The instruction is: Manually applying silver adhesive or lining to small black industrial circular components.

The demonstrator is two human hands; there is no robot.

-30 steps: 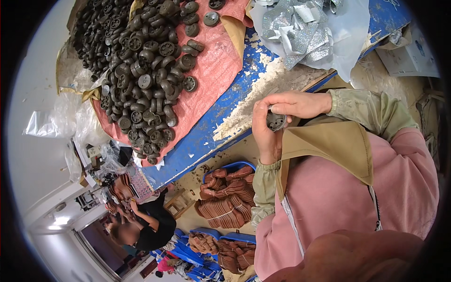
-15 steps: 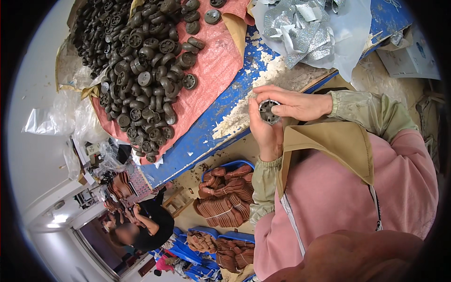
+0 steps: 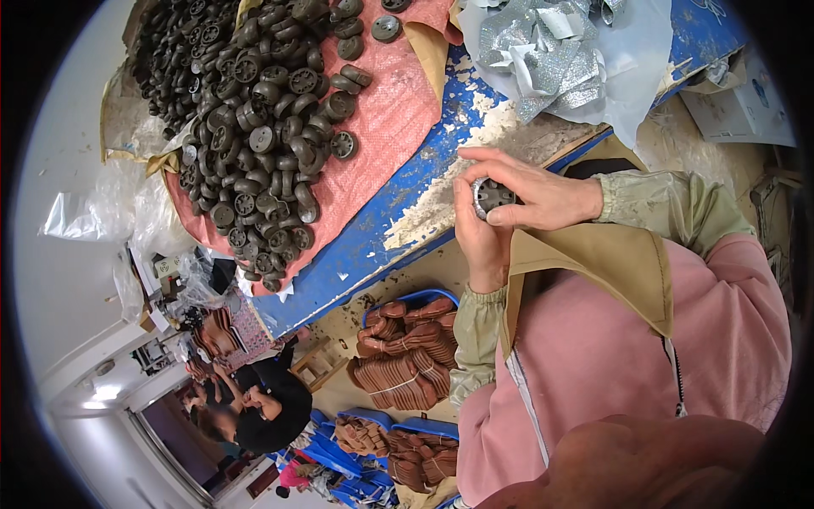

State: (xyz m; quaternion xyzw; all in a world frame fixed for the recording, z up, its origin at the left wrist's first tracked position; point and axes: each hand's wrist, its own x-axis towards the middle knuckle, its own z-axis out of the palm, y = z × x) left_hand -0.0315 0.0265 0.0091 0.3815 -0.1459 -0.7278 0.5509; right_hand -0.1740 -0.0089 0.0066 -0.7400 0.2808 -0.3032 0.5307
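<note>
A small dark wheel-shaped piece with holes in its face and a shiny silver band around its rim sits between my two hands, just past the table's near edge. My left hand cups it from the left and below, with its fingers partly hidden. My right hand curls over it from the right, the thumb on its near side and the forefinger arched above. Many similar dark wheels lie heaped on a pink woven sheet at the left of the table.
Silver glittery strips lie on clear plastic at the table's back right. The blue table has peeling paint. Tied brown stacks fill blue crates below. A co-worker in black stands at lower left. A white box is at right.
The wheel has turned in my hands, its face now partly covered. My right forefinger arches higher and the thumb has shifted down. The co-worker at lower left has changed posture.
</note>
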